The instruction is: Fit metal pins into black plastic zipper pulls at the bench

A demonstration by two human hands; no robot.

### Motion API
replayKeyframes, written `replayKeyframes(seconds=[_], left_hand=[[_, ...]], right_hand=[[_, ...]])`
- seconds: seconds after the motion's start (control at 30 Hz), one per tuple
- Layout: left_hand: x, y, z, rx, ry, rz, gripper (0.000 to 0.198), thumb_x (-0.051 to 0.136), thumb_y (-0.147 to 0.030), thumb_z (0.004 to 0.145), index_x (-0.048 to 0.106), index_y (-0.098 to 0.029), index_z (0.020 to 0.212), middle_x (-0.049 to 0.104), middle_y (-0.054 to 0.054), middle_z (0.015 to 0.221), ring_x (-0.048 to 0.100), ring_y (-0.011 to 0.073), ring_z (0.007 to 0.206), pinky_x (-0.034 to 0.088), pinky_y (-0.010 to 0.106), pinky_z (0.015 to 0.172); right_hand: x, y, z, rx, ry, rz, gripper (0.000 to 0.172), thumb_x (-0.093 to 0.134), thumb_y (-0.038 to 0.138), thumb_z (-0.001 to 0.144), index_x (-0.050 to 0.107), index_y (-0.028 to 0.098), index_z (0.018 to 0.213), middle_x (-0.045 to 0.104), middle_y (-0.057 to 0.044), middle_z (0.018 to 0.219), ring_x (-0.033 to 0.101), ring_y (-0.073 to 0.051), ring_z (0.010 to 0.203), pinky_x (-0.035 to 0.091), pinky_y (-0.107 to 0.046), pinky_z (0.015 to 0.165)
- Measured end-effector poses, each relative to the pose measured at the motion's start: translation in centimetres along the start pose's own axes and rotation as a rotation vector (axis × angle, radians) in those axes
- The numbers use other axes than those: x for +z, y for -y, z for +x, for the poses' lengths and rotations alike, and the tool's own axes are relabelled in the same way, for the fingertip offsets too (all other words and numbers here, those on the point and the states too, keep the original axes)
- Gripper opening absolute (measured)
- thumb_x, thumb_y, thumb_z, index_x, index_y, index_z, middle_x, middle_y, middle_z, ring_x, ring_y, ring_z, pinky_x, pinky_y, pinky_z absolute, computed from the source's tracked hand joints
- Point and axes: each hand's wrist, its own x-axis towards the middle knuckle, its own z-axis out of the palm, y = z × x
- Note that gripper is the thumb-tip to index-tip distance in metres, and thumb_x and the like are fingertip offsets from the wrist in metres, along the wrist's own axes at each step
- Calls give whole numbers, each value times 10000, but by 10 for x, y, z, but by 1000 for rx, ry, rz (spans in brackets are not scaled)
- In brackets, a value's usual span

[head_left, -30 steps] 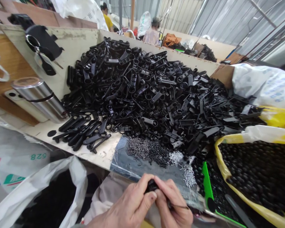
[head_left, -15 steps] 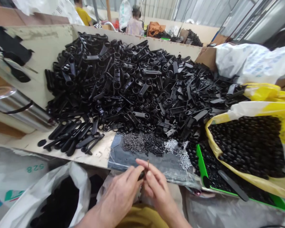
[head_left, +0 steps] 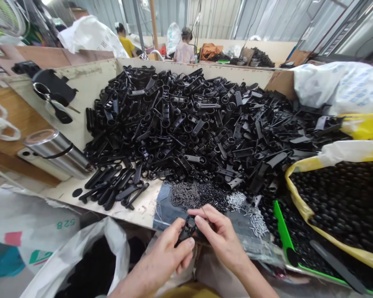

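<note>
My left hand [head_left: 170,252] is closed around a black plastic part [head_left: 186,231] with a ring-shaped end, held just past the table's front edge. Against the ring end press the fingers of my right hand [head_left: 219,229]; a thin brown item shows near its fingertips, too small to name. Beyond the hands, small grey pieces [head_left: 185,194], tiny black pieces [head_left: 213,196] and silver pins [head_left: 257,223] lie on a dark mat [head_left: 166,209]. A large heap of black plastic parts [head_left: 174,124] rises behind them.
Black handles [head_left: 112,186] and a steel flask [head_left: 59,151] are at left. An open white sack [head_left: 112,240] stands below. At right are a green tray [head_left: 284,234] and a yellow-edged bag [head_left: 298,198] of black pieces. Two people [head_left: 185,49] [head_left: 126,41] are far back.
The view has tilted up and shifted left. My hands have turned so the black part's ring end now shows between them; earlier they mostly covered it.
</note>
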Motion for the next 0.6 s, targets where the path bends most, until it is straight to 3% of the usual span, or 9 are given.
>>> replayKeyframes(seconds=[0.13,0.27,0.37,0.5,0.6], left_hand=[[2,-1,-7,-74,29,-185,1099,681,-583,847,69,-107,1625,463,-107,628,389,113,606,256,242,575],[0,-4,-14,-98,18,-234,1074,693,-562,870,82,-122,1636,452,-97,643,386,111,626,231,242,580],[0,-3,-15,-122,-23,-211,1039,708,-565,865,163,-134,1637,514,-57,714,457,122,681,311,241,621],[-1,9,-11,-119,-60,-154,949,669,-582,885,246,-169,1628,665,99,1112,556,128,766,454,282,755],[-5,21,-5,-81,-84,-50,873,661,-561,877,346,-171,1592,544,199,1484,647,194,958,523,319,833]], right_hand=[[-4,0,1,29,105,5,327,591,436,1021,806,225,1149,609,-13,815,590,-154,754,476,-253,687],[-7,-3,-1,31,158,-18,351,644,453,988,784,214,1204,629,-18,843,569,-149,736,465,-253,658],[-6,-8,-4,3,157,-58,331,643,422,997,778,208,1211,654,-28,857,590,-157,763,483,-258,673],[-6,-12,-8,-76,148,-97,299,595,350,1033,757,208,1240,702,-50,917,641,-173,821,518,-273,723],[-12,-9,-8,-125,193,-154,302,609,321,1027,733,236,1289,713,-54,979,648,-166,809,528,-273,713]])
